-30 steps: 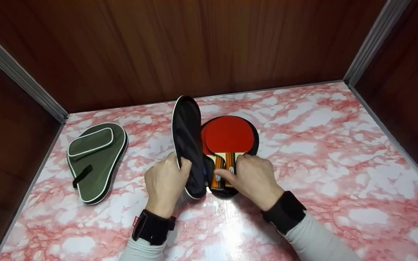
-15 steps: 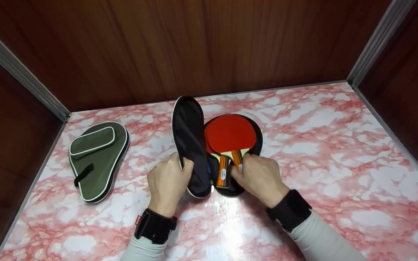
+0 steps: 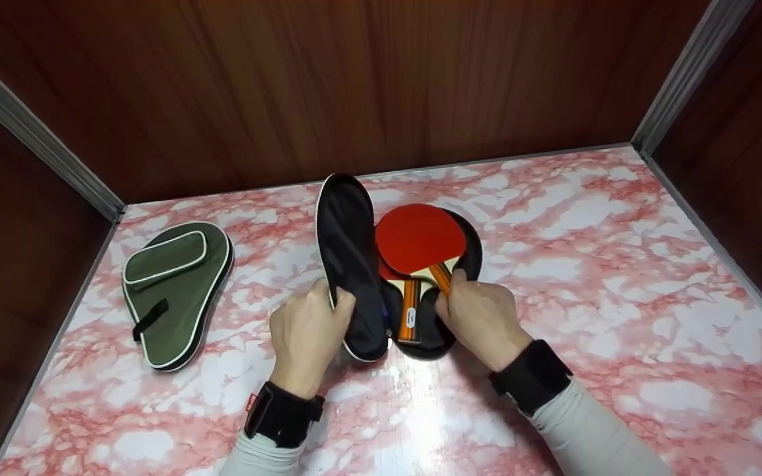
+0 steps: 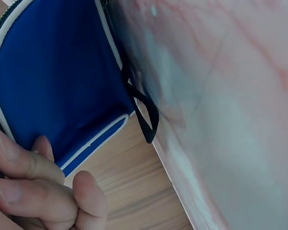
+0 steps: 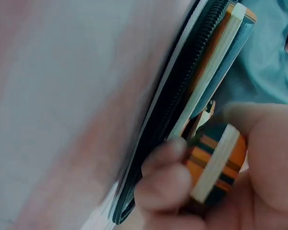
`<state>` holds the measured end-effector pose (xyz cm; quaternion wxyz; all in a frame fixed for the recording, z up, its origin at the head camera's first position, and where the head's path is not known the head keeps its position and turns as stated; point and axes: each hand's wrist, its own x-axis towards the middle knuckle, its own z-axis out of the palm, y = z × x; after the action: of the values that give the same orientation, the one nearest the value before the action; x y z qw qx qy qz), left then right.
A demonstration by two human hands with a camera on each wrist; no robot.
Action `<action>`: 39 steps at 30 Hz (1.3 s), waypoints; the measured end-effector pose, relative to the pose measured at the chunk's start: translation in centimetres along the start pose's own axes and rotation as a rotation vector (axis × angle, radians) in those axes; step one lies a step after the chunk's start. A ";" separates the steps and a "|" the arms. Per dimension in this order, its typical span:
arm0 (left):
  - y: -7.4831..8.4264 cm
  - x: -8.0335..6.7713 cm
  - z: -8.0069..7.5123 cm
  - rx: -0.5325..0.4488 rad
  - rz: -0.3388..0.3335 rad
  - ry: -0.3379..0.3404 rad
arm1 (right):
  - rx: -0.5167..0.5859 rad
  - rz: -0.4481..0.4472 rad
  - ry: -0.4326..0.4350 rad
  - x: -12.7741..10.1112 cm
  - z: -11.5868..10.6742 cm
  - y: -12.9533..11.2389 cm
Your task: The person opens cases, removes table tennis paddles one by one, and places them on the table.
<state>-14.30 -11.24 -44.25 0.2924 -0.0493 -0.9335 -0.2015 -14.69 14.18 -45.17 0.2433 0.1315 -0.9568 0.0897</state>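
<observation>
A table tennis paddle case lies unzipped on the table, its black-lined cover [image 3: 348, 264] raised on the left. My left hand [image 3: 308, 330] grips that cover's outer edge; in the left wrist view the outside is blue fabric [image 4: 62, 72] with white piping. Two red paddles overlap inside the case. My right hand [image 3: 483, 314] holds the upper paddle [image 3: 419, 238] by its striped handle, whose butt end [image 5: 216, 163] shows in the right wrist view. The upper paddle slants, its handle toward the lower right. The lower paddle's orange handle [image 3: 409, 317] lies in the case, its blade mostly covered.
At the left lies a green paddle case [image 3: 172, 297] with white piping and a black strap. The pink marbled tabletop [image 3: 586, 264] is bounded by dark wood panels [image 3: 381, 86] at the back and sides. A black loop [image 4: 146, 115] hangs from the blue case.
My right hand has moved slightly right, swinging the upper paddle's handle away from the lower one and tilting its blade left. The left hand still holds the cover, which shifted a little right.
</observation>
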 end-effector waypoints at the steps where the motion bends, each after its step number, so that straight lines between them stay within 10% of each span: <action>1: 0.0 0.0 0.0 0.000 -0.001 0.001 | -0.009 -0.002 0.006 0.0 0.1 0.1; 17: -0.1 -0.2 0.0 -0.018 -0.001 0.021 | 0.099 0.054 -0.099 0.4 -1.4 2.9; 39: 0.1 0.1 -0.1 -0.009 0.011 0.013 | -0.048 0.190 -0.067 2.0 -3.9 15.8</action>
<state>-14.26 -11.21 -44.08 0.2995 -0.0544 -0.9304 -0.2043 -19.33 29.69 -42.56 0.2049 0.0371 -0.9744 0.0849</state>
